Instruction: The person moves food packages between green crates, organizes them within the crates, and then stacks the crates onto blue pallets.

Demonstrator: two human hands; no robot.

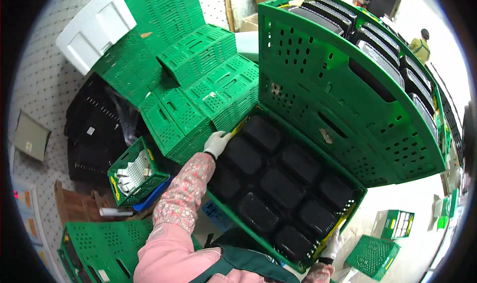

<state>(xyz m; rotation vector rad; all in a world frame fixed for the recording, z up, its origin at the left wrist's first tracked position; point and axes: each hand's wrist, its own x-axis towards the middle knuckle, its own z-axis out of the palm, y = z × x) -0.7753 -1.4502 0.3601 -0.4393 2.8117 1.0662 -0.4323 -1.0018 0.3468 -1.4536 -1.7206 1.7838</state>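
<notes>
Before me is a green plastic crate (238, 238) holding several black plastic trays (282, 186) laid in rows. My left hand (217, 144), in a white glove, grips the crate's far-left end near a yellow handle clip. At the opposite end my right hand (331, 245), gloved too, is on the rim by another yellow clip (337, 227). Its fingers are partly hidden. Right behind this crate rises a taller green crate wall (298, 85), with more black trays (376, 51) standing upright at its top.
Stacks of folded green crates (220, 92) stand beyond my left hand. A small green crate (128, 197) with white parts sits at left. Another green crate (108, 242) is at lower left. At right, a green crate (372, 257) rests on the floor. A person (420, 47) stands far off.
</notes>
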